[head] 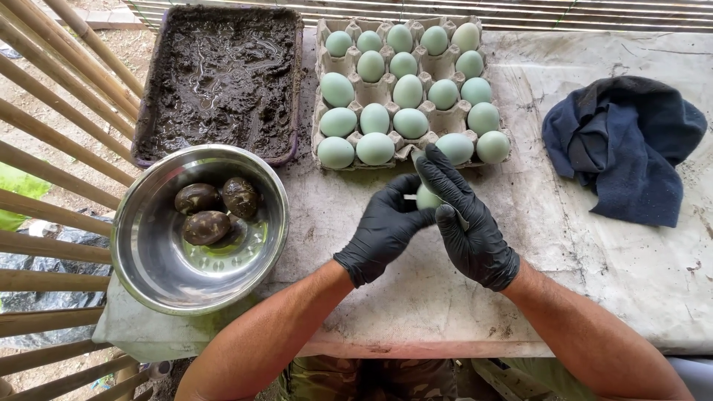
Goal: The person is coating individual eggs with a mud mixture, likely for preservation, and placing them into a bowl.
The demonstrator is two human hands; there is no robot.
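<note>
Egg carton (445,119) behind centre, mud tray (220,82) left of it, bowl (148,252) front-left, cloth (624,148) right

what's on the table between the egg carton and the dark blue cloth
Nothing: in the head view the stretch between the egg carton and the dark blue cloth is bare, stained tabletop.

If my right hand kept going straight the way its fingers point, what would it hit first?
The right hand, which holds a pale egg together with the left hand, points up and slightly left. It would probably meet the near edge of the egg carton first, though height is unclear.
</note>
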